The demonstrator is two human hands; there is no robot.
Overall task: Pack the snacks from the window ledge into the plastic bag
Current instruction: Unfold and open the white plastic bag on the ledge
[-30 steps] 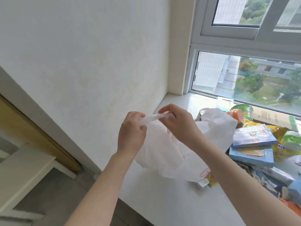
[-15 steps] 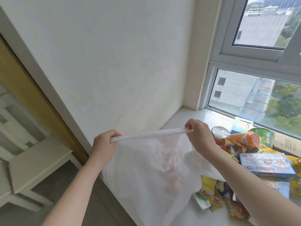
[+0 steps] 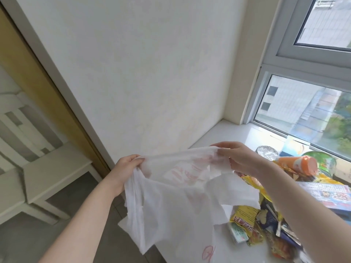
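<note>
Head view. Left hand [image 3: 129,166] pinches one top corner of the plastic bag [image 3: 171,205], and right hand [image 3: 237,158] grips the opposite corner. Bag hangs below both grips, at the window ledge [image 3: 237,133] edge. Half a second ago its top was a taut rolled strip between the grips; now it is unrolled and sagging. Snacks [image 3: 256,224] lie below and right of the right grip, with the orange tube [image 3: 296,165] just right of it.

Snacks [image 3: 245,217] partly behind bag [image 3: 171,209], cut off right.

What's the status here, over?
Left hand, right hand grip thin white plastic bag. Colourful snack packets on white window ledge, unpacked. No obstruction seen.
</note>
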